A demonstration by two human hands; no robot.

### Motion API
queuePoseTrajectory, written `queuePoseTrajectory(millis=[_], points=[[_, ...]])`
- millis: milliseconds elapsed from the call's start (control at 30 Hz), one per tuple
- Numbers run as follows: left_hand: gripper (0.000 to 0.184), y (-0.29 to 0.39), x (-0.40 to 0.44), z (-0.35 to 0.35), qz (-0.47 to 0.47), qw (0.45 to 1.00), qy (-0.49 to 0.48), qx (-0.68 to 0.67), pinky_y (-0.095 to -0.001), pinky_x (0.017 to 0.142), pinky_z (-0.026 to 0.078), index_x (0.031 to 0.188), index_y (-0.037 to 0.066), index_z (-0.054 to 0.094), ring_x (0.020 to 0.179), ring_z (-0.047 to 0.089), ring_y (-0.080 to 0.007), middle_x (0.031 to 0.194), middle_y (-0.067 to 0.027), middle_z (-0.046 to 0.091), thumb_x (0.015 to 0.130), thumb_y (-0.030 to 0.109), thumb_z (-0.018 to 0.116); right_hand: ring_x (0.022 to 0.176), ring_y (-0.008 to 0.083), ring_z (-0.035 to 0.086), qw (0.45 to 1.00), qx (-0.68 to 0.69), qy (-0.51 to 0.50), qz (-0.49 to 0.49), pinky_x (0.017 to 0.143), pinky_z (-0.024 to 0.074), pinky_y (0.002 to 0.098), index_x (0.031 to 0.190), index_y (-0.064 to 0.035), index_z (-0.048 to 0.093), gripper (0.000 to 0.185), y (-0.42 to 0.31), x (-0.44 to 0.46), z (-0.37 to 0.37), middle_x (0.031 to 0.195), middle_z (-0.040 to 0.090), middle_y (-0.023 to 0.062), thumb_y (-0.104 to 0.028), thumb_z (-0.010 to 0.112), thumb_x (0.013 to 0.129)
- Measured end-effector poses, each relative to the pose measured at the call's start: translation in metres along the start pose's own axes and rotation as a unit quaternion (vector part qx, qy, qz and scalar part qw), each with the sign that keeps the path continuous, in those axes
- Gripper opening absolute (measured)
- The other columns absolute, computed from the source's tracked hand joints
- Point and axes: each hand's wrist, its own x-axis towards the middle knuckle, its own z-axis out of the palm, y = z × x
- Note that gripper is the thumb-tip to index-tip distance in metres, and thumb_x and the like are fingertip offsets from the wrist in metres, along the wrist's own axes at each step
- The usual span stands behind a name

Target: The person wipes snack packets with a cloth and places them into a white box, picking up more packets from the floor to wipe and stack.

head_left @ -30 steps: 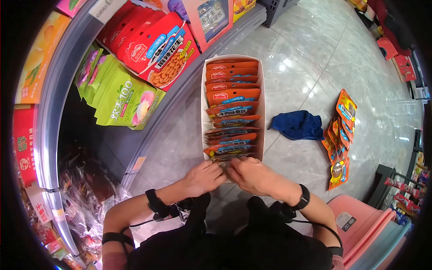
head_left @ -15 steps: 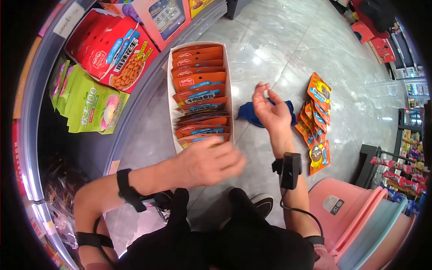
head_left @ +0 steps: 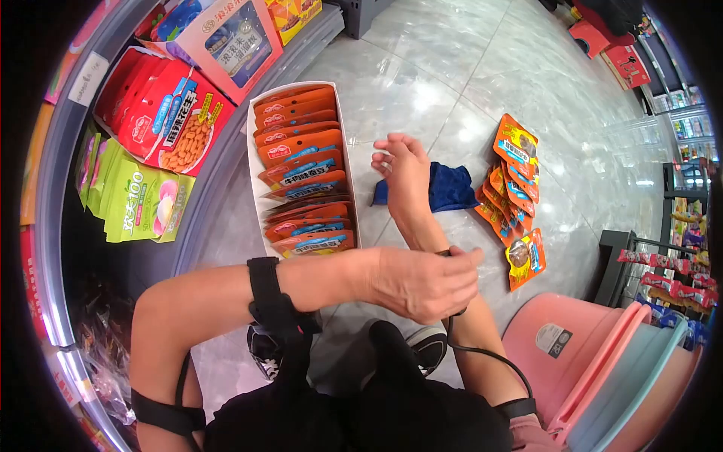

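Observation:
My left hand [head_left: 429,285] reaches across my body to my right wrist. Its fingers are closed around the black device strapped there, which is mostly hidden; a bit of black strap and a cable show beside the fingers. My right hand [head_left: 405,181] is raised over the floor, its fingers loosely bent and apart, holding nothing. Behind it lies a dark blue cloth [head_left: 452,188]. Left of that hand stands a white open box [head_left: 349,169] with a row of orange snack packets [head_left: 305,151]. To its right, several more orange packets [head_left: 520,192] lie in an overlapping pile.
A shelf on the left bears red snack packs [head_left: 169,113], green packs [head_left: 147,200] and a pink box [head_left: 233,45]. Pink and blue tubs [head_left: 542,324] stand at the lower right. My shoes [head_left: 428,350] are below, on grey tiled floor [head_left: 422,83].
My left hand has moved right, from in front of the box onto my right wrist. The right hand has shifted left. The view has turned slightly, moving the box and packets left.

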Motion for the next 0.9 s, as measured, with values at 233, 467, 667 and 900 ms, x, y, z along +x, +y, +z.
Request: queuePoseTrajectory(millis=[233, 467, 667, 900], points=[[0.018, 0.015, 0.006, -0.013, -0.001, 0.995, -0.046, 0.084, -0.0382, 0.086, 0.044, 0.067, 0.001, 0.056, 0.073, 0.056, -0.0238, 0.072, -0.0087, 0.053, 0.067, 0.018, 0.053, 0.067, 0.0155, 0.059, 0.880, -0.331, -0.021, -0.341, 0.061, 0.0460, 0.0292, 0.103, 0.0020, 0.047, 0.021, -0.010, -0.007, 0.010, 0.087, 0.058, 0.0100, -0.002, 0.050, 0.083], [0.027, 0.018, -0.001, -0.005, -0.133, 0.989, -0.065, -0.010, -0.0429, 0.092, 0.041, 0.099, 0.004, 0.057, 0.095, 0.054, -0.0201, 0.098, -0.0085, 0.056, 0.076, 0.018, 0.052, 0.072, 0.0147, 0.062, 0.936, -0.258, -0.088, -0.221, 0.066, 0.0485, 0.0254, 0.102, 0.0010, 0.050, 0.023, -0.024, 0.009, -0.030, 0.089, 0.060, 0.0107, 0.001, 0.052, 0.080], [0.044, 0.054, -0.070, -0.036, -0.198, 0.956, -0.196, -0.091, -0.0504, 0.099, 0.035, 0.122, 0.006, 0.046, 0.122, 0.041, -0.0241, 0.126, -0.0107, 0.047, 0.079, 0.015, 0.051, 0.094, 0.0337, 0.055, 0.651, -0.597, 0.186, -0.431, 0.082, 0.0432, 0.0398, 0.099, 0.0054, 0.055, 0.038, -0.113, 0.099, -0.164, 0.097, 0.059, 0.0209, -0.024, 0.065, 0.076], [0.049, 0.104, -0.125, -0.045, -0.445, 0.825, -0.349, -0.008, -0.0517, 0.101, 0.030, 0.122, 0.011, 0.047, 0.127, 0.037, -0.0269, 0.133, -0.0169, 0.042, 0.074, 0.011, 0.055, 0.109, 0.0376, 0.051, 0.755, -0.598, 0.265, -0.035, 0.089, 0.0418, 0.0431, 0.123, 0.0018, 0.044, 0.096, -0.127, 0.139, -0.272, 0.114, 0.054, 0.0243, -0.058, 0.075, 0.055]])
